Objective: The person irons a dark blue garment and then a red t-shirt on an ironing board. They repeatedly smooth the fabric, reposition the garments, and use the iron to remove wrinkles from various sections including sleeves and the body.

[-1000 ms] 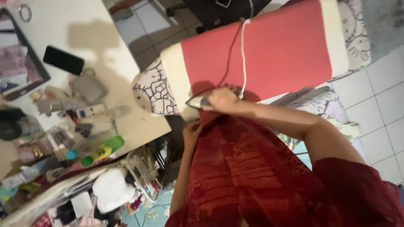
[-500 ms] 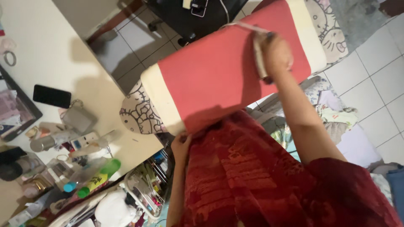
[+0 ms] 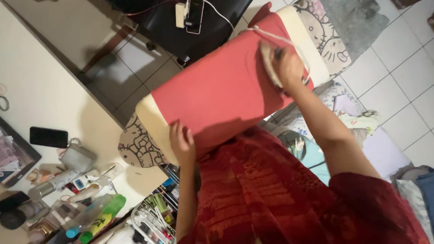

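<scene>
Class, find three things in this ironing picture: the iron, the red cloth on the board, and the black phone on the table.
iron [image 3: 270, 61]: head view, on its pale body beside the right hand.
red cloth [image 3: 217, 92]: head view, on its flat middle.
black phone [image 3: 48, 137]: head view, on its dark face.

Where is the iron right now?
In the head view, the iron sits upper right on the red cloth, near the ironing board's far end, gripped by the right hand.

- The middle of the red cloth [image 3: 221, 90] on the ironing board [image 3: 149, 118] is left open between the hands.
- Its far end is taken up by the iron [image 3: 269, 63] and white cord [image 3: 275, 37].
- The table [image 3: 49, 90] edge beside it is crowded with bottles [image 3: 92, 216].
</scene>
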